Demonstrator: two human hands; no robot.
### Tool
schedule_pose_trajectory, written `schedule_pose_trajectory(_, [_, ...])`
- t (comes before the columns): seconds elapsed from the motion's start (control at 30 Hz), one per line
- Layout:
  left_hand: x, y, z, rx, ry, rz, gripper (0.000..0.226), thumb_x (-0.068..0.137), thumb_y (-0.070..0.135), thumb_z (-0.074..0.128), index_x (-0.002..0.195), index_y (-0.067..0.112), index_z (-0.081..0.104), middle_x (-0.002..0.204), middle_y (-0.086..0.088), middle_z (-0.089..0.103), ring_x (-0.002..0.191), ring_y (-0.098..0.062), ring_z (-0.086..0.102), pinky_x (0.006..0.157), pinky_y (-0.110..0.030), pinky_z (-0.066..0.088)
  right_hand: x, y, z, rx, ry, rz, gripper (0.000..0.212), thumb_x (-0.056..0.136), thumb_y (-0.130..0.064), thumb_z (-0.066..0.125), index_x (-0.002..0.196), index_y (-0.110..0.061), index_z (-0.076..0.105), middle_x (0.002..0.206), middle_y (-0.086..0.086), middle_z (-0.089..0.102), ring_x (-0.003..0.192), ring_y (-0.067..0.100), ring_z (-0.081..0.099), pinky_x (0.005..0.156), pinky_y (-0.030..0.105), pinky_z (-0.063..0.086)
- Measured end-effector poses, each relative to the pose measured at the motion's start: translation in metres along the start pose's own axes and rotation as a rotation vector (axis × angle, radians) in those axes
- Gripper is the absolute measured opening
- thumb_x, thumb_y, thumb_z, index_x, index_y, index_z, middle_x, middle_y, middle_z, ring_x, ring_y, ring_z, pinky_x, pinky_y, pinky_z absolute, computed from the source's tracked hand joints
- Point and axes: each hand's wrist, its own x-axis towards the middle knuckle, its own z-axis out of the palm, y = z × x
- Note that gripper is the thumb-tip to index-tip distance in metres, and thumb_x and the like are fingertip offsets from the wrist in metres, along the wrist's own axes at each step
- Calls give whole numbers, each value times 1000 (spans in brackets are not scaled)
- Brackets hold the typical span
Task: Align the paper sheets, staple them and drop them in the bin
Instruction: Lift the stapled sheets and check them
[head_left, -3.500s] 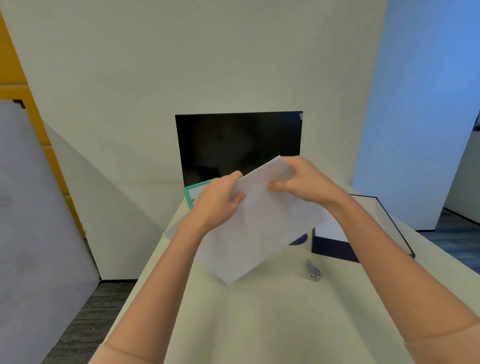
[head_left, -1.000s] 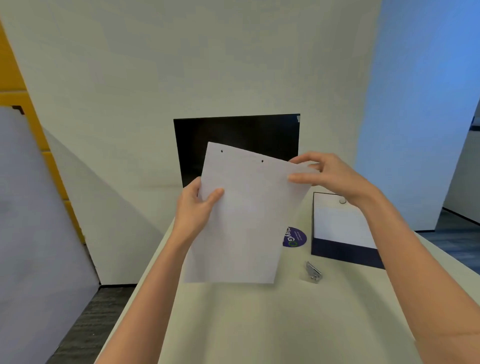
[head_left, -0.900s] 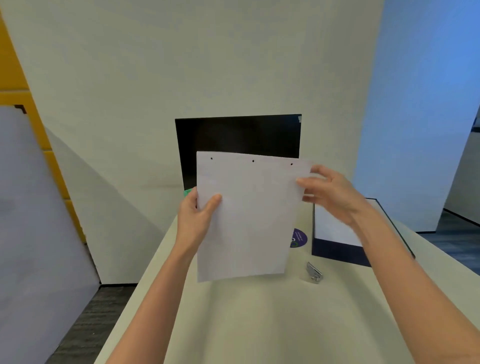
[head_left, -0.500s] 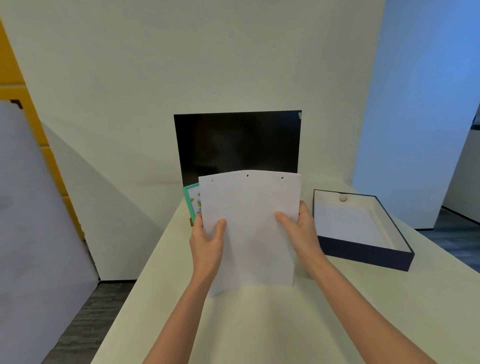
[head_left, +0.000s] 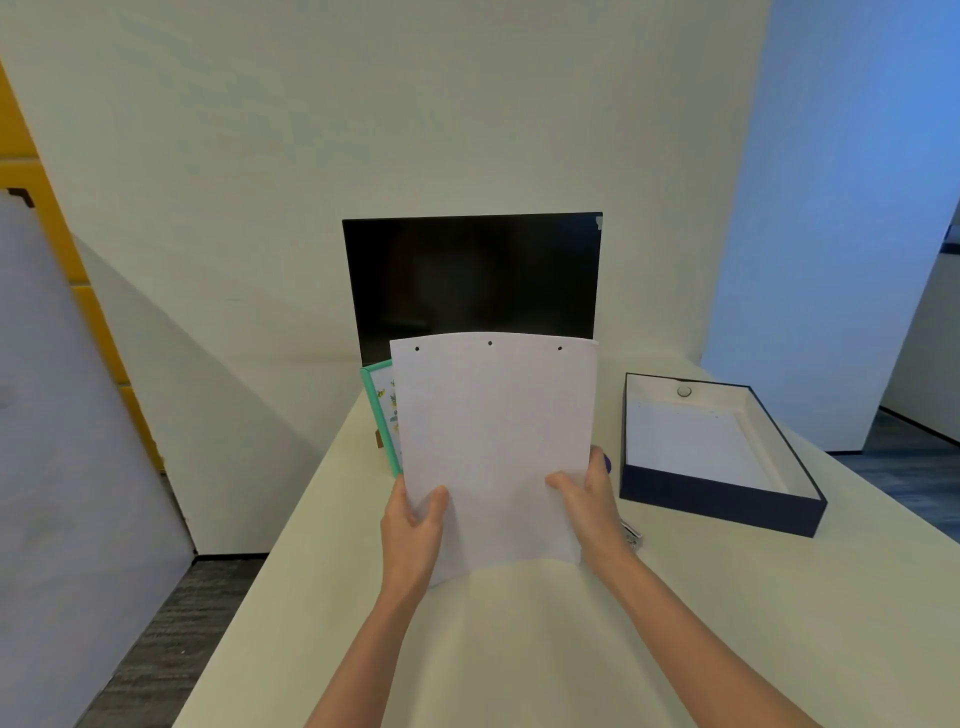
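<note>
paper sheets: held upright in front of the person, bottom edge right down at the table, looks like it's touching. Three punched holes run along the top. Top corner on the right shows a sliver of a second edge, so I'd say not perfectly squared yet.
left hand: pinching the lower left side of the stack, thumb on the front.
right hand: same deal on the lower right side, thumb in front, fingers behind.
stapler: small metal thing on the table just beside the right wrist, mostly hidden, nobody touching it.
bin: my guess is the open navy box off to the right; white sheet already lying inside.
done so far: sheets gathered, alignment underway.
still left: finish squaring up, staple, drop in the box.
background: dark monitor and a green-framed picture behind the paper.
</note>
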Motion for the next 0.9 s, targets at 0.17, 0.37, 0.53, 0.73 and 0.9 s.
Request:
schedule_pose_trajectory(0.17, [-4,-13,1,34,-26,-17,41,92,6,55,131,14,51,122,2,61,114,-16,58,98,-31,44,-8,39,2,-170,9,22,45,83,4,45,118,-24,46,93,-10,60,86,15,58,68,21,43])
schedule_pose_trajectory(0.37, [4,2,31,114,-74,78,33,92,5,51,121,21,48,113,7,59,105,-16,58,87,-29,45,4,45,-17,-289,158,-24,41,89,2,41,125,-17,47,101,-2,63,92,23,58,80,31,43])
schedule_pose_trajectory(0.53, [17,24,103,265,-223,157,72,83,-6,43,145,23,18,137,6,43,120,-14,48,101,-35,43,36,30,-76,-367,278,32,31,89,4,37,116,-6,48,99,7,59,87,25,54,70,30,39])
schedule_pose_trajectory(0.73, [41,29,202,550,-457,179,43,86,-6,40,121,17,49,125,-7,43,101,-26,55,89,-32,44,89,15,-156,-488,351,119,39,89,9,36,125,-3,39,103,12,55,83,25,49,66,31,41])
schedule_pose_trajectory(0.9, [62,11,276,702,-507,247,33,88,-3,44,109,17,60,123,-4,50,107,-23,56,96,-32,36,130,15,-201,-596,366,138,51,88,10,43,135,-7,30,114,17,58,83,22,49,70,31,41])
